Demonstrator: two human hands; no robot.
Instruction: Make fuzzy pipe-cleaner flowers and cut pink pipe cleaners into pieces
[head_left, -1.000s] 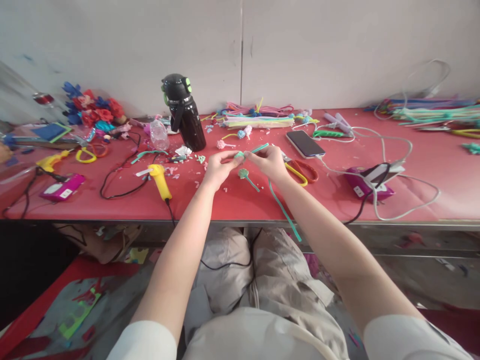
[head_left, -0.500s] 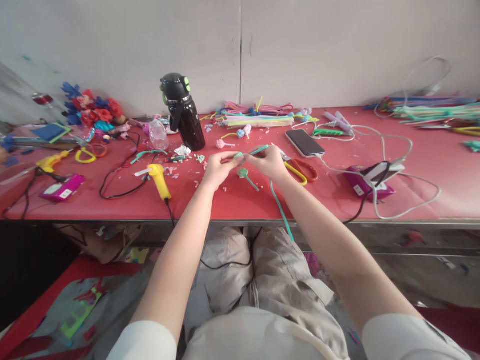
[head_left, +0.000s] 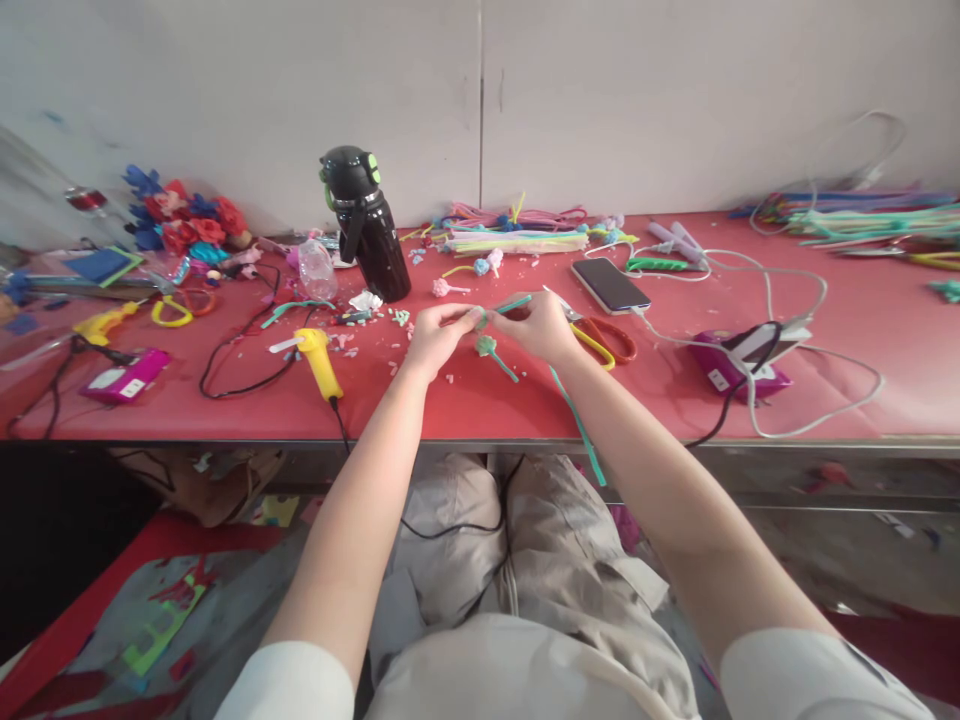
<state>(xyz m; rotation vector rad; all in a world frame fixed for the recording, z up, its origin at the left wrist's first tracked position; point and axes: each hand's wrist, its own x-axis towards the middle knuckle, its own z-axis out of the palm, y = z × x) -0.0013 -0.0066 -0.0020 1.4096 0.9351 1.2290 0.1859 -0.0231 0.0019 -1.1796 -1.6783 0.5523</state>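
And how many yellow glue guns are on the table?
2: one glue gun left of the left hand, the other gun farther left, behind a purple box. Clutter could hide more.

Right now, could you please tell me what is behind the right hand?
The scissors show partly beyond the right hand; it covers their remainder and the table directly behind.

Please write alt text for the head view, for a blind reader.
The left hand and right hand hold a green pipe cleaner over a red table. A yellow glue gun lies left, a phone right; a black bottle stands behind.
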